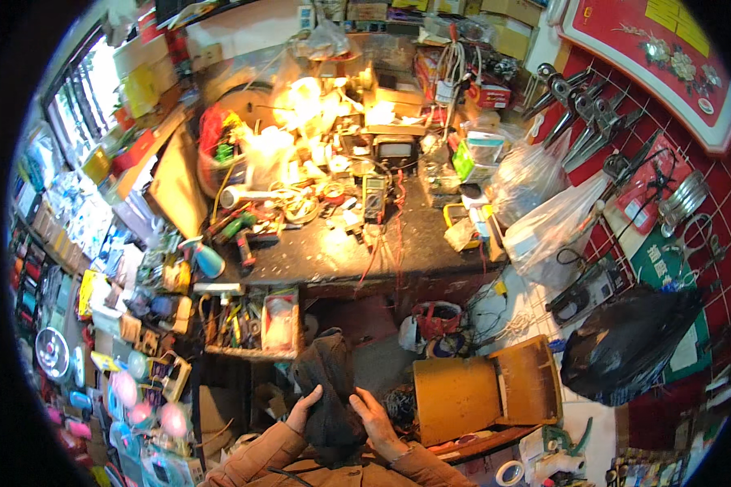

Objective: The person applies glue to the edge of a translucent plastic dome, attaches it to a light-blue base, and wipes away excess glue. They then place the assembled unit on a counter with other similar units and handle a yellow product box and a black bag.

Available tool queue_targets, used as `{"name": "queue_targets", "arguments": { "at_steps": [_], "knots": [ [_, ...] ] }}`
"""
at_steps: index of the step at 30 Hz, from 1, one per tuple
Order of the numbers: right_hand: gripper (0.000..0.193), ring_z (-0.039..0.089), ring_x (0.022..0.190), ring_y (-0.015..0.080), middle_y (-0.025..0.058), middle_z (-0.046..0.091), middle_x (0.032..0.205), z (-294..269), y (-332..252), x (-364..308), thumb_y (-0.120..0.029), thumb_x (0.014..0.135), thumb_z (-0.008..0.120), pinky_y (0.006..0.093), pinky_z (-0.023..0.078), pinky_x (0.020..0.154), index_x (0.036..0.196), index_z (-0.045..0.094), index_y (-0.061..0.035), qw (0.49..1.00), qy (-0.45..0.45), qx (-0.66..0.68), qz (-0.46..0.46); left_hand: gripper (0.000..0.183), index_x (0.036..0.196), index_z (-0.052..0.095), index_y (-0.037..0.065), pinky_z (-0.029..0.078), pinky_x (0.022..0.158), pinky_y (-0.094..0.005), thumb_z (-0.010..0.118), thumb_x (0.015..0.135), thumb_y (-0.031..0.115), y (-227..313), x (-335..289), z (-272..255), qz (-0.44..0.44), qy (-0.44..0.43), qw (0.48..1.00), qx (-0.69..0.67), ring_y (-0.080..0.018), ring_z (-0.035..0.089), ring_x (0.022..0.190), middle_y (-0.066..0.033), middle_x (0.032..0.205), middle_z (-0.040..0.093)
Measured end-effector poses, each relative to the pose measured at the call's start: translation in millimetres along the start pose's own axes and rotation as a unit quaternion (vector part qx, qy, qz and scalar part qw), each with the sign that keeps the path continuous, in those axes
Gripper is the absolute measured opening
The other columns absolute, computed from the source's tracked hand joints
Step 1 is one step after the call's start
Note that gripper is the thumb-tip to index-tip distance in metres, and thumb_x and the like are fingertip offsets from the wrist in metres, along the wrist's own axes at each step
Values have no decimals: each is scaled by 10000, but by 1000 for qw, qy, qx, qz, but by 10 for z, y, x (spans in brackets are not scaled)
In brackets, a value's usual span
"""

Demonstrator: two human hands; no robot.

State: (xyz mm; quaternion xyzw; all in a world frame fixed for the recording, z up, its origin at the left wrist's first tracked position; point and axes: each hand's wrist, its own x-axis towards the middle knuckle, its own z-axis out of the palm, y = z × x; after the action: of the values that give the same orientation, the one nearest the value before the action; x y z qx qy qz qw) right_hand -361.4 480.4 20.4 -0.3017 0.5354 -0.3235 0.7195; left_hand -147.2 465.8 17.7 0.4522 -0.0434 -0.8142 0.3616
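My left hand (302,410) lies against the left side of a dark cloth-covered shape (330,390) low in the middle of the view. Its visible fingers are stretched out along the cloth. On the opposite side, my right hand (377,422) rests with its fingers extended and touching the same cloth. The dark shape looks like my trousered legs, though I cannot tell for sure. Both forearms wear brown sleeves. Nothing shows in either hand. Just ahead on the left, an open drawer (252,354) holds screwdrivers and other small tools.
A cluttered workbench (300,258) carries a multimeter (374,199), red test leads and a lit lamp. A wooden chair (455,398) stands to the right, near a black plastic bag (625,349). Goods crowd the left side; tools hang on the red tiled wall.
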Motion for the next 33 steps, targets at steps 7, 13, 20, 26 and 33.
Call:
{"name": "queue_targets", "arguments": {
  "at_steps": [7, 13, 20, 26, 33],
  "knots": [
    [680, 571, 1469, 258, 176, 605, 1612, -508, -894, 601, -464, 1183, 588, 367, 428, 1233, 1653, 522, 23, 997, 69, 18, -10, 639, 1463, 673, -51, 634, 1088, -488, 731, 1105, 475, 734, 1078, 546, -65, -80, 993, -57, -355, 764, 1214, -223, 1416, 749],
    [471, 655, 1264, 191, 110, 739, 1379, -821, -1272, 1552, -341, 1189, 609, 324, 493, 1119, 1447, 681, 46, 980, 179, 48, -69, 527, 1391, 719, -31, 662, 1010, -457, 760, 1100, 407, 1496, 2179, 1175, -51, -101, 993, 30, -317, 799, 1121, -175, 1305, 796],
    [469, 622, 1367, 234, 116, 691, 1491, -1169, -1697, 2013, -345, 1225, 519, 350, 454, 1201, 1479, 659, 24, 954, 241, 168, -61, 566, 1361, 720, 30, 639, 941, -440, 844, 1025, 468, 2129, 2901, 2052, -63, -120, 987, 89, -277, 789, 1082, -128, 1239, 802],
    [550, 567, 1459, 261, 146, 618, 1600, -1579, -2024, 2339, -348, 1205, 565, 388, 423, 1262, 1579, 570, 56, 952, 229, 192, -66, 675, 1524, 640, 30, 582, 1061, -425, 801, 1055, 489, 2190, 3723, 2353, -68, -94, 985, 128, -274, 723, 1247, -133, 1412, 745],
    [710, 604, 1366, 235, 168, 595, 1604, -2157, -2568, 2997, -276, 1121, 697, 369, 498, 1078, 1689, 436, 61, 947, 317, -24, 52, 734, 1556, 607, -21, 582, 1084, -421, 859, 1017, 409, 2209, 4942, 2747, -14, -77, 991, 111, -292, 734, 1234, -185, 1421, 738]
  ]
}}
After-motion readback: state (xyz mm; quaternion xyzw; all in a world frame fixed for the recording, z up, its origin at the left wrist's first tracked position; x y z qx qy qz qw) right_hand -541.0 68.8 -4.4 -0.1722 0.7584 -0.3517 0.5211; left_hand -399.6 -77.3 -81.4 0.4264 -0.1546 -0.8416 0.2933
